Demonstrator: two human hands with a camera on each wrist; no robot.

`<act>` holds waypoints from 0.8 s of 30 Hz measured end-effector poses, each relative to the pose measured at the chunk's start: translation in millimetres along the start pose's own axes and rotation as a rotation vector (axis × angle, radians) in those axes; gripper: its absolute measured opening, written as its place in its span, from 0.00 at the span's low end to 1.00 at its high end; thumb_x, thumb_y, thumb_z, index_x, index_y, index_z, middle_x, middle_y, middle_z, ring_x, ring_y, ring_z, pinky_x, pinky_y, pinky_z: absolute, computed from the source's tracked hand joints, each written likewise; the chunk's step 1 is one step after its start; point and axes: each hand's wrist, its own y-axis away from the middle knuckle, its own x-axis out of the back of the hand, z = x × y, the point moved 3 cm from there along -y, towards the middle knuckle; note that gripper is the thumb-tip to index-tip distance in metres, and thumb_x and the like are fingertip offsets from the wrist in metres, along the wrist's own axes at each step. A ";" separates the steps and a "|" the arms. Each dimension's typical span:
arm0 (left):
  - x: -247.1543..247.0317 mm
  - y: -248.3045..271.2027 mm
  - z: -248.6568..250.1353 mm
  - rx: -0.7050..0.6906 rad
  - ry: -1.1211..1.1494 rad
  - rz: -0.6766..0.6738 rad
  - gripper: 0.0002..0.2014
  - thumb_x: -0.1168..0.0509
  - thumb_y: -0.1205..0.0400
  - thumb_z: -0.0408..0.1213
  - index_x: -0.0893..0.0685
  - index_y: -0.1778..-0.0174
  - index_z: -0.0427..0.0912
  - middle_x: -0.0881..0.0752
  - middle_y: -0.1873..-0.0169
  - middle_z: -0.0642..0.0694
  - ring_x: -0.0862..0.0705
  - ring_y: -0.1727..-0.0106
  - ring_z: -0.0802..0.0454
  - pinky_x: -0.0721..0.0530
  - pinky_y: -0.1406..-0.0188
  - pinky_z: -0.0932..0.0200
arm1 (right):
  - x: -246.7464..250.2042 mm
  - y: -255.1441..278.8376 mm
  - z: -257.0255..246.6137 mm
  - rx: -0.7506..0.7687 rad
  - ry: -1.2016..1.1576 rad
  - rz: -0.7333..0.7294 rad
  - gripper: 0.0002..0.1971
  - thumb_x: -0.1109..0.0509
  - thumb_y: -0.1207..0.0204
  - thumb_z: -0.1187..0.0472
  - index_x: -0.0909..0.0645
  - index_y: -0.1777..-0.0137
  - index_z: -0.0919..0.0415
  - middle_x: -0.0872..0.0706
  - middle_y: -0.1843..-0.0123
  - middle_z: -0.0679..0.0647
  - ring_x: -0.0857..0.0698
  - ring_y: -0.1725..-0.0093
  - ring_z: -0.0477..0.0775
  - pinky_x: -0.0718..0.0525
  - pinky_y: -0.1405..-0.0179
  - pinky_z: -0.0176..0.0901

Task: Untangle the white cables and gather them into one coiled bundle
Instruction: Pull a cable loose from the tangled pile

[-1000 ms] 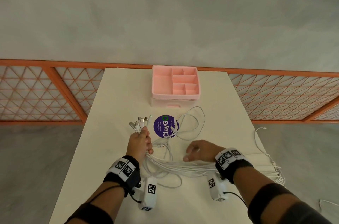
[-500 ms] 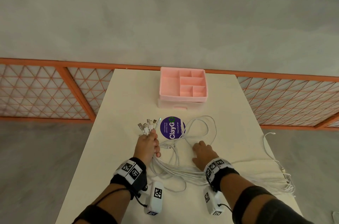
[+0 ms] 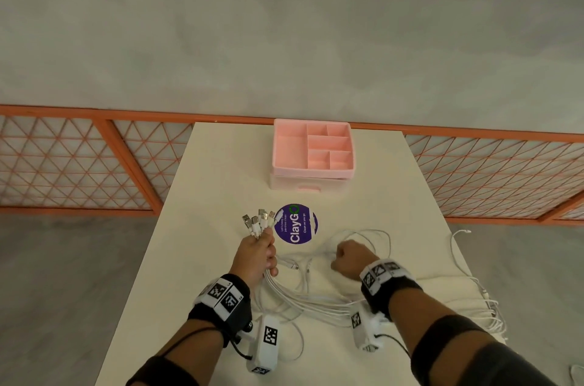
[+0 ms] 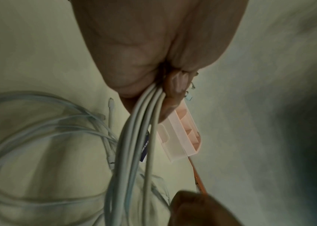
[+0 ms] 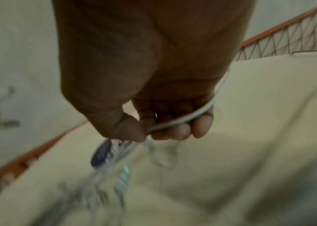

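Several white cables (image 3: 303, 300) lie in loops across the near part of the table. My left hand (image 3: 256, 254) grips a bunch of them just below their USB plugs (image 3: 257, 221), which stick out past my fist; the strands (image 4: 134, 137) run down from that fist in the left wrist view. To the right, my right hand (image 3: 349, 261) is curled round a cable loop (image 3: 376, 237); a thin white cable (image 5: 181, 120) runs between its thumb and fingertips in the blurred right wrist view. More cable hangs over the table's right edge (image 3: 486, 303).
A pink compartment organiser (image 3: 313, 152) stands at the far middle of the white table (image 3: 215, 196). A round purple ClayGo sticker (image 3: 295, 224) lies between it and my hands. An orange lattice railing (image 3: 79, 164) runs behind the table, over a grey floor.
My right hand moved forward from beside the cables to the loop near the sticker and curled round a cable there. The left hand kept its grip on the plug ends.
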 end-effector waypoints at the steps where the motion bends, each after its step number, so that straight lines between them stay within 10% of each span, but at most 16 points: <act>1: -0.5 -0.2 0.2 0.002 0.005 0.002 0.16 0.42 0.10 0.43 0.27 0.64 0.41 0.32 0.82 0.52 0.35 0.83 0.55 0.29 0.80 0.61 | 16.5 -1.6 -6.6 0.014 -0.076 0.046 0.06 0.31 0.25 0.57 0.23 0.61 0.56 0.17 0.56 0.54 0.18 0.53 0.57 0.25 0.55 0.41; 10: -4.5 -2.3 4.5 0.092 0.186 -0.011 0.16 0.41 0.11 0.43 0.25 0.64 0.42 0.32 0.80 0.51 0.36 0.83 0.55 0.29 0.80 0.60 | 122.4 20.4 -69.7 0.284 -0.626 0.521 0.11 0.32 0.19 0.57 0.23 0.61 0.59 0.21 0.69 0.50 0.24 0.68 0.50 0.27 0.65 0.43; 15: -3.1 -2.7 4.6 0.169 0.316 0.003 0.15 0.42 0.11 0.42 0.26 0.63 0.42 0.33 0.79 0.50 0.36 0.83 0.55 0.29 0.79 0.59 | 76.8 35.9 -104.0 0.462 -0.770 0.297 0.05 0.35 0.17 0.63 0.20 0.54 0.62 0.23 0.72 0.50 0.29 0.75 0.46 0.29 0.75 0.38; 24: -2.5 -3.1 5.6 0.129 0.365 -0.031 0.17 0.45 0.10 0.46 0.24 0.61 0.40 0.29 0.77 0.47 0.32 0.79 0.52 0.25 0.74 0.56 | 12.6 49.9 -115.3 0.450 -0.692 0.056 0.06 0.37 0.15 0.66 0.23 0.55 0.63 0.11 0.67 0.46 0.15 0.69 0.42 0.15 0.63 0.40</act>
